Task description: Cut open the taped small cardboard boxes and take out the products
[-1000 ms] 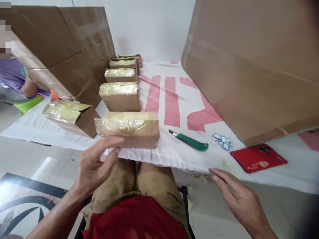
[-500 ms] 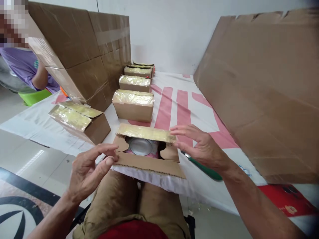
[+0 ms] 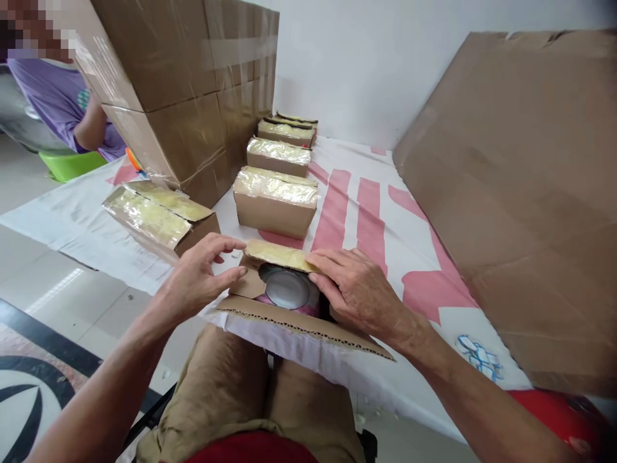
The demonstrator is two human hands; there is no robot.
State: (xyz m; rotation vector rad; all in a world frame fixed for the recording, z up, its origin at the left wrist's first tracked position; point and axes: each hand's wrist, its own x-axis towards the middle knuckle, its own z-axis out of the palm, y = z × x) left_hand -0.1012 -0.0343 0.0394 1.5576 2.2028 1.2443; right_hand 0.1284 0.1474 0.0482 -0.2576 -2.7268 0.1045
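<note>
A small cardboard box stands open at the near edge of the white sheet, its near flap folded towards me and its far flap covered in yellowish tape. Inside it shows the silver top of a can. My left hand pinches the left end of the far flap with its fingers closed on it. Resting on the box's right side, my right hand has its fingers laid over the far flap and the right inner flap.
A row of taped small boxes runs away from me towards the wall. Another taped box lies to the left, beside big stacked cartons. A large flat cardboard sheet leans on the right. A person in purple sits at far left.
The near box's flaps were opened, showing the can. My right hand came from the sheet's edge onto the box, and my left hand took hold of the far flap.
</note>
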